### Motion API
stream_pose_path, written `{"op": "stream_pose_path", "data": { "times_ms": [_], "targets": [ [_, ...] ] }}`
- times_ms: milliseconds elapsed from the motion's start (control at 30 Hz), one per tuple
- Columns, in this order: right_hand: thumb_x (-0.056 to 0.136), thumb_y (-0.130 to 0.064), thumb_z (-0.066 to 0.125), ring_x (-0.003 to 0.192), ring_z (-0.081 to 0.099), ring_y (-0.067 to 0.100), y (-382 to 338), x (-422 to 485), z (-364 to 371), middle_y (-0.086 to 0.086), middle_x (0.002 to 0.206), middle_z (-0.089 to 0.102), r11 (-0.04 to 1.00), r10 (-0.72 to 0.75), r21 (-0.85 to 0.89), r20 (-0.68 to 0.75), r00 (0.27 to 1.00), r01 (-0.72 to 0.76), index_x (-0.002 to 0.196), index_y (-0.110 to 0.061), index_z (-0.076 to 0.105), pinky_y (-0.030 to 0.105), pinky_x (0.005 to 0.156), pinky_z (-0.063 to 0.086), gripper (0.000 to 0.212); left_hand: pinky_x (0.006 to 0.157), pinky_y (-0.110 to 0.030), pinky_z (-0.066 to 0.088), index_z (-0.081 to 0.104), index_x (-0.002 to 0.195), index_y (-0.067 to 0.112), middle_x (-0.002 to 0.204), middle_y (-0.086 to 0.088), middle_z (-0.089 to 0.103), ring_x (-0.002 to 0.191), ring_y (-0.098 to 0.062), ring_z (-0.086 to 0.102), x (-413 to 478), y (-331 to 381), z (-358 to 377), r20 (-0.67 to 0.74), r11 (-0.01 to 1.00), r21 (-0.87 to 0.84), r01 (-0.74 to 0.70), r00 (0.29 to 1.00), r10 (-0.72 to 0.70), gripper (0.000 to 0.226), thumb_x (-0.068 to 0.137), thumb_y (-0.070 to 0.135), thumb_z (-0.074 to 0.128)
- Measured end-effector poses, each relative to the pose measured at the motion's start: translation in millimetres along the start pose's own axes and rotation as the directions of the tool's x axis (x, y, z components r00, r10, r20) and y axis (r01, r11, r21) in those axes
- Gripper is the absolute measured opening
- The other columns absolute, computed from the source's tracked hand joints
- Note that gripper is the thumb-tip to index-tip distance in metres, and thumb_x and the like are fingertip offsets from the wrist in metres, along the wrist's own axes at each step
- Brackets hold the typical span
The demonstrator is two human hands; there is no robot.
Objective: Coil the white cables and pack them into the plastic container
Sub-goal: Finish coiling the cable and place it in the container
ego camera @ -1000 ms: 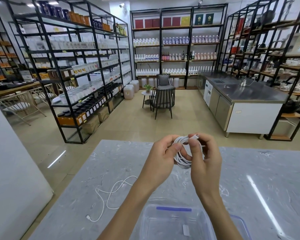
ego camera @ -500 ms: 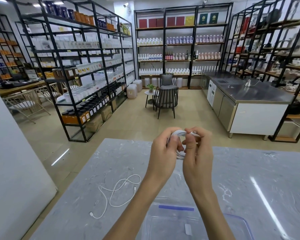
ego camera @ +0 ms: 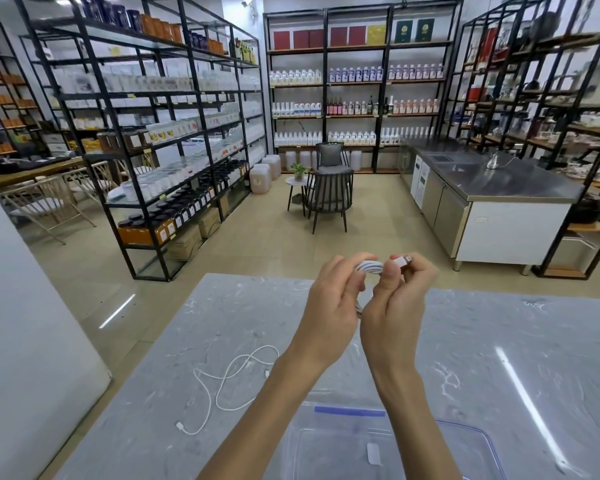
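Above the grey marble table (ego camera: 520,341) my left hand (ego camera: 329,306) grips a coiled white cable (ego camera: 369,266), seen edge-on between my fingers. My right hand (ego camera: 395,306) pinches the cable's connector end (ego camera: 403,261) just to the right of the coil. A second white cable (ego camera: 222,382) lies loose and uncoiled on the table at the left. The clear plastic container (ego camera: 465,441) with a blue-trimmed rim stands at the near edge under my forearms; a small white piece (ego camera: 373,453) lies inside it.
The table's left edge runs beside a white wall panel (ego camera: 32,323). Beyond the table are tiled floor, black shelving racks (ego camera: 146,133), a dark chair (ego camera: 329,192) and a steel counter (ego camera: 492,188).
Both hands rose and turned the coil from face-on to edge-on. My right hand shifted from the coil to pinching the connector end at its right.
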State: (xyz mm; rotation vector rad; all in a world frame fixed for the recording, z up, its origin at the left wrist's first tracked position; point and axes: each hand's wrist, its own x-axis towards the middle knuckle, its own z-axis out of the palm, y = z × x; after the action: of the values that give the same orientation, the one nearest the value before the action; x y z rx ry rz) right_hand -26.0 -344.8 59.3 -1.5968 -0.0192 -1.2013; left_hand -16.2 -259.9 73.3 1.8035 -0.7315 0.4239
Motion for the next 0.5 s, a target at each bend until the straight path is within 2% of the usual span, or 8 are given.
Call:
{"op": "stream_pose_path", "data": {
  "times_ms": [100,167,233,300,367,433,500],
  "targets": [
    [0.101,-0.034,0.033,0.072,0.052,-0.004,11.8,5.9,-8.2,-0.034,0.089,0.048,0.998,-0.04,-0.035,0.061,0.997,0.042,0.103,-0.038,0.032,0.011,0.059,0.041,0.005,0.067,-0.015,0.045,0.072,0.109,0.02,0.089,0.0,0.069,0.079,-0.005,0.057,6.0,-5.4,-22.0,0.147,0.926,-0.246,0.286,0.955,-0.256,0.028,0.104,0.022,0.044],
    [0.101,-0.037,0.033,0.068,0.05,-0.001,17.8,8.7,-13.1,-0.028,0.087,0.048,0.999,-0.033,-0.036,0.094,0.995,0.037,0.103,-0.038,0.032,0.014,0.058,0.04,0.004,0.065,-0.018,0.049,0.073,0.103,0.016,0.082,0.003,0.07,0.074,-0.007,0.059,9.0,-8.2,-35.5,0.234,0.87,-0.304,0.388,0.916,-0.327,0.021,0.099,0.01,0.054],
    [0.1,-0.039,0.032,0.064,0.049,0.001,20.4,9.6,-14.6,-0.03,0.085,0.048,0.998,-0.043,-0.044,0.13,0.991,0.049,0.103,-0.039,0.031,0.015,0.055,0.039,0.003,0.067,-0.018,0.052,0.072,0.101,0.007,0.083,-0.004,0.07,0.07,-0.009,0.062,12.3,-7.9,-42.6,0.248,0.834,-0.351,0.426,0.901,-0.356,0.017,0.093,-0.002,0.06],
    [0.099,-0.04,0.032,0.063,0.05,0.0,22.2,9.0,-13.9,-0.034,0.084,0.049,0.993,-0.065,-0.084,0.17,0.983,0.08,0.102,-0.04,0.031,0.014,0.053,0.038,0.003,0.067,-0.02,0.054,0.07,0.097,0.0,0.077,-0.008,0.068,0.066,-0.012,0.063,18.2,-4.6,-47.9,0.195,0.797,-0.402,0.45,0.893,-0.405,0.013,0.091,-0.005,0.061],
    [0.098,-0.038,0.033,0.058,0.05,0.003,26.5,6.9,-12.4,-0.027,0.081,0.051,0.983,-0.076,-0.149,0.205,0.976,0.108,0.1,-0.038,0.033,0.017,0.048,0.036,0.003,0.071,-0.022,0.057,0.069,0.095,-0.002,0.075,-0.009,0.068,0.065,-0.014,0.065,23.9,-0.8,-52.6,0.158,0.751,-0.462,0.472,0.877,-0.454,0.009,0.091,-0.003,0.061],
    [0.096,-0.036,0.033,0.054,0.047,0.006,31.9,4.8,-11.4,-0.022,0.076,0.047,0.965,-0.101,-0.218,0.211,0.972,0.148,0.102,-0.031,0.036,0.02,0.046,0.029,0.008,0.076,-0.023,0.058,0.069,0.093,-0.001,0.077,-0.009,0.07,0.069,-0.015,0.07,25.0,3.8,-54.1,0.163,0.684,-0.537,0.493,0.857,-0.49,0.007,0.091,0.0,0.062],
    [0.094,-0.037,0.032,0.056,0.046,0.004,35.8,4.0,-11.0,-0.02,0.075,0.044,0.958,-0.11,-0.241,0.188,0.976,0.155,0.103,-0.028,0.037,0.02,0.047,0.028,0.014,0.087,-0.027,0.057,0.07,0.094,0.0,0.082,-0.007,0.074,0.081,-0.02,0.075,19.3,6.6,-51.5,0.199,0.625,-0.589,0.512,0.842,-0.502,0.01,0.093,0.006,0.062]
  ]
}}
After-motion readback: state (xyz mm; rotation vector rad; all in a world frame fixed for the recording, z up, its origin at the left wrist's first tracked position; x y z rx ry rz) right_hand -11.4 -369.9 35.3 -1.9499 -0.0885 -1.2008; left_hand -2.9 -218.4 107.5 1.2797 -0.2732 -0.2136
